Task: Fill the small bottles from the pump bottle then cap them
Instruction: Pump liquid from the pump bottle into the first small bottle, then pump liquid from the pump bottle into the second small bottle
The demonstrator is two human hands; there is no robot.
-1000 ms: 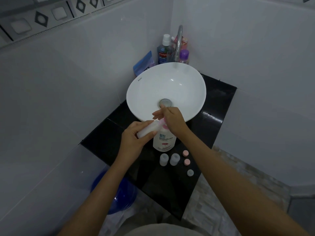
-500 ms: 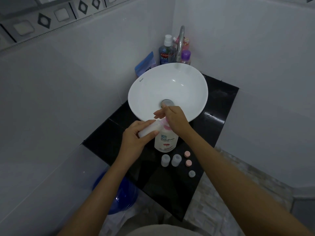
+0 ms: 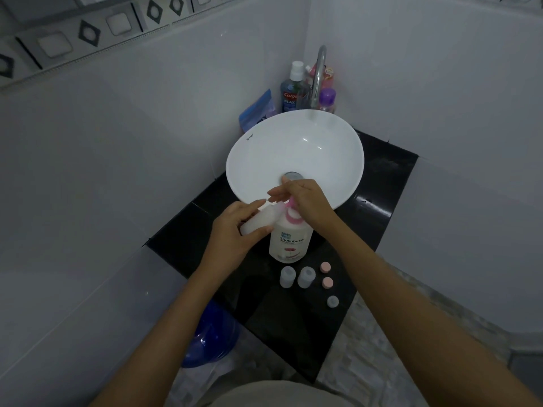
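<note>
On the black counter (image 3: 379, 201), near edge of the white basin (image 3: 293, 154): one pump bottle (image 3: 289, 240), white with pink collar, upright. Right hand (image 3: 305, 201) rests on top of its pump head, fingers (image 3: 277, 196) extended and fairly straight toward the left, pressing rather than gripping. Left hand (image 3: 235, 227) grips a small translucent bottle (image 3: 260, 220), tilted on its side with the mouth up against the pump's nozzle; fingers curled round its body.

Nearer on the counter, just beside the pump bottle's base: two small bottles (image 3: 296, 277), upright, uncapped, side by side. To their right, three loose caps in a near-to-far row: two pink caps (image 3: 326, 274), one grey cap (image 3: 332, 301) nearest.

Far corner behind the basin: chrome tap (image 3: 318, 74), mouthwash bottle (image 3: 292, 89), purple-capped bottle (image 3: 326, 99), blue pouch (image 3: 257, 111) leaning at the wall.

Floor, lower left beneath the counter: blue basin (image 3: 210, 339), partly hidden.
</note>
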